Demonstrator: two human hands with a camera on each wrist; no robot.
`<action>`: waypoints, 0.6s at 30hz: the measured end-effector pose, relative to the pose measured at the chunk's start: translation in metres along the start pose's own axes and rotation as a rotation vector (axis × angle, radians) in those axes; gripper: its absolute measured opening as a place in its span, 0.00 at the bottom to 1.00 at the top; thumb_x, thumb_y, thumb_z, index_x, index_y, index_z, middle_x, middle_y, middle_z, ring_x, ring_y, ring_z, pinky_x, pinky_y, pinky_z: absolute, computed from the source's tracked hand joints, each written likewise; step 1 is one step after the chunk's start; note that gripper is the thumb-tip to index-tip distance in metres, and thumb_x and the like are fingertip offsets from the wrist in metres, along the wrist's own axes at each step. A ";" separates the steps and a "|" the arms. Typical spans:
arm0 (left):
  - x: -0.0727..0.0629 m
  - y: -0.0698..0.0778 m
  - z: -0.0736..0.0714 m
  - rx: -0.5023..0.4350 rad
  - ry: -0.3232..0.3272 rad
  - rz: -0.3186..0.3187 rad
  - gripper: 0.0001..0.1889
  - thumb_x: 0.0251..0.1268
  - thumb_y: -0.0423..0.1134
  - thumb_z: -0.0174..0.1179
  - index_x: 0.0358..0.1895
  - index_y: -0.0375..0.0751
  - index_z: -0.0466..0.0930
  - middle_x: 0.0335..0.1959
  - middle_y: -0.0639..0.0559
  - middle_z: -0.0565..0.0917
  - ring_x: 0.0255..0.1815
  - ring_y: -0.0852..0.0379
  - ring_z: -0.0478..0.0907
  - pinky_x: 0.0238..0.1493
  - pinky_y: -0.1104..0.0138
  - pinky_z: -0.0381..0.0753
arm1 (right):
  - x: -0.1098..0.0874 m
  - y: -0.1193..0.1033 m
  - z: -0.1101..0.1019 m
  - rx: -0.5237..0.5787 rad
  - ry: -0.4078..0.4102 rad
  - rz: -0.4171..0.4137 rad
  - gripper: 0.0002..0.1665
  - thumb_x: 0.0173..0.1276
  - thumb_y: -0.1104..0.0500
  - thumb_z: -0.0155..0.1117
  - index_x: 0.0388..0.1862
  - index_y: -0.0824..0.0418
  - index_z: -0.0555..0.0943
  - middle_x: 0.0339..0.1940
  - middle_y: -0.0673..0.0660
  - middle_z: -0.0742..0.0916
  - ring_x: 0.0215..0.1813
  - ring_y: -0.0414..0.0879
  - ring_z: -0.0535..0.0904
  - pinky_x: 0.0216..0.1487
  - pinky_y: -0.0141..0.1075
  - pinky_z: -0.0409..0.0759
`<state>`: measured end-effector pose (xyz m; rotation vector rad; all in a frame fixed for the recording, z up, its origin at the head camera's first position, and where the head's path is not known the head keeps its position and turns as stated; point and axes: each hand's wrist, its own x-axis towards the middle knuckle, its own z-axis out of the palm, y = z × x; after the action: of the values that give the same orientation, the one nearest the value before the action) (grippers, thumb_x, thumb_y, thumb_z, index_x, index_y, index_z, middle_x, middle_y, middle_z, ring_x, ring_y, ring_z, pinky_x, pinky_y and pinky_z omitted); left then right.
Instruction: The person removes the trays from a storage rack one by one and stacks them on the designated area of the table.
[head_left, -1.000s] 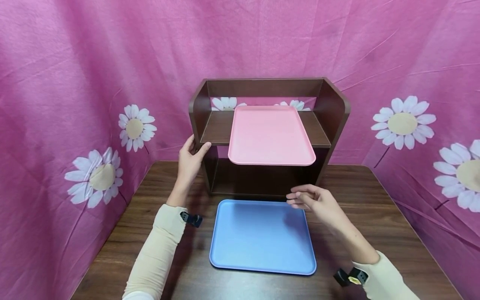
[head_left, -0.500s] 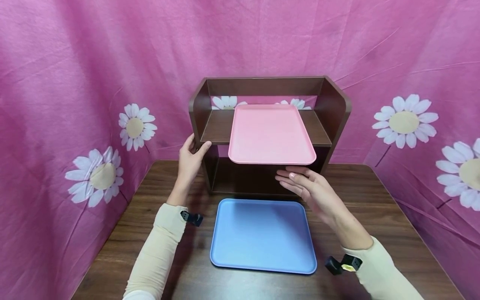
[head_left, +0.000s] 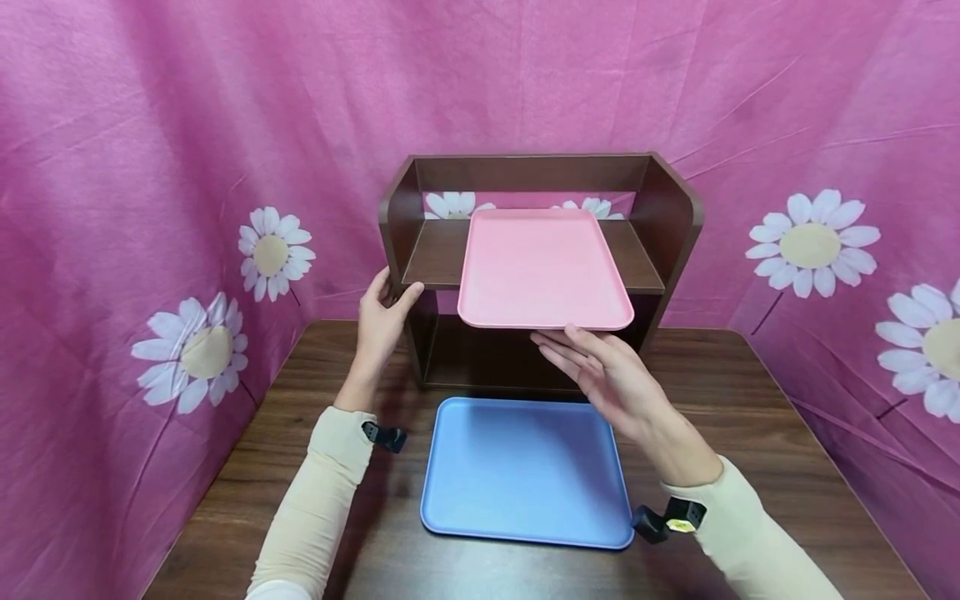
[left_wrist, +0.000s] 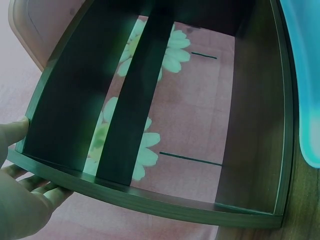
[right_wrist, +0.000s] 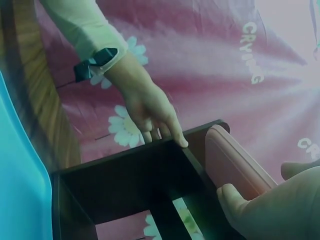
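A brown two-level wooden shelf (head_left: 532,173) stands on the table. My left hand (head_left: 380,325) grips its left side panel, thumb in front and fingers behind, as the left wrist view also shows. Lying on the upper board, a pink tray (head_left: 543,267) sticks out past the front. My right hand (head_left: 622,383) is at the right part of that tray's front edge, fingers fairly straight under it and thumb tip near the rim. In the right wrist view the tray's underside (right_wrist: 230,160) faces those fingers. A blue tray (head_left: 525,471) lies flat before the shelf.
The wood-grain table (head_left: 750,467) extends to both sides of the shelf. A pink curtain (head_left: 525,75) with white daisies hangs behind and at the sides. Black wrist cameras (head_left: 384,437) sit on both sleeves.
My right hand has moved up and left, from over the blue tray's far right corner to beneath the pink tray's front edge. The left hand and both trays keep their places.
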<state>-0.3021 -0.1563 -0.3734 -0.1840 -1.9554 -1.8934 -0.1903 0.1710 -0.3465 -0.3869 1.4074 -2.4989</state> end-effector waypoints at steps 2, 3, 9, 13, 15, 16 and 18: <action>0.000 0.000 0.000 -0.002 -0.001 0.002 0.32 0.71 0.37 0.72 0.75 0.37 0.74 0.69 0.36 0.82 0.69 0.50 0.80 0.75 0.60 0.78 | 0.001 0.000 0.002 0.038 0.007 -0.010 0.21 0.87 0.62 0.52 0.73 0.67 0.68 0.64 0.58 0.88 0.72 0.54 0.82 0.78 0.43 0.74; 0.000 0.000 0.000 -0.003 -0.002 0.003 0.31 0.71 0.36 0.72 0.75 0.37 0.74 0.69 0.35 0.82 0.69 0.49 0.80 0.75 0.60 0.78 | 0.001 0.000 0.003 0.054 0.015 -0.015 0.21 0.87 0.62 0.52 0.72 0.66 0.70 0.63 0.58 0.89 0.72 0.53 0.82 0.77 0.43 0.75; 0.000 0.000 0.000 -0.009 0.001 0.005 0.31 0.71 0.35 0.72 0.75 0.37 0.74 0.68 0.34 0.82 0.70 0.48 0.80 0.76 0.59 0.78 | 0.003 0.002 0.009 0.143 0.084 -0.049 0.24 0.85 0.63 0.54 0.75 0.65 0.67 0.61 0.54 0.88 0.69 0.48 0.83 0.76 0.42 0.77; 0.001 0.000 -0.001 -0.007 -0.001 0.001 0.31 0.71 0.36 0.72 0.75 0.37 0.74 0.69 0.34 0.81 0.70 0.47 0.79 0.76 0.59 0.77 | 0.004 0.003 0.012 0.204 0.138 -0.066 0.33 0.84 0.65 0.56 0.83 0.63 0.59 0.65 0.53 0.84 0.70 0.46 0.82 0.74 0.40 0.78; 0.001 0.001 -0.001 -0.006 -0.005 0.000 0.31 0.71 0.36 0.72 0.75 0.36 0.74 0.69 0.35 0.81 0.71 0.46 0.79 0.77 0.59 0.76 | 0.004 0.003 0.013 0.215 0.163 -0.072 0.34 0.84 0.65 0.56 0.84 0.61 0.59 0.66 0.53 0.82 0.71 0.47 0.81 0.74 0.40 0.79; 0.001 0.001 -0.001 -0.005 -0.007 0.000 0.32 0.71 0.36 0.72 0.75 0.36 0.73 0.70 0.35 0.81 0.71 0.46 0.79 0.77 0.58 0.76 | 0.004 0.004 0.014 0.218 0.177 -0.073 0.33 0.84 0.65 0.56 0.83 0.60 0.60 0.66 0.53 0.82 0.71 0.47 0.80 0.74 0.39 0.78; 0.001 0.002 -0.001 -0.009 -0.007 -0.002 0.32 0.71 0.36 0.72 0.75 0.36 0.73 0.70 0.34 0.81 0.71 0.46 0.79 0.77 0.58 0.76 | 0.003 0.004 0.015 0.216 0.206 -0.081 0.26 0.85 0.64 0.55 0.77 0.60 0.65 0.62 0.53 0.82 0.69 0.47 0.80 0.75 0.39 0.78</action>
<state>-0.3022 -0.1575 -0.3712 -0.1916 -1.9526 -1.9054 -0.1880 0.1559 -0.3424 -0.1498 1.1919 -2.7896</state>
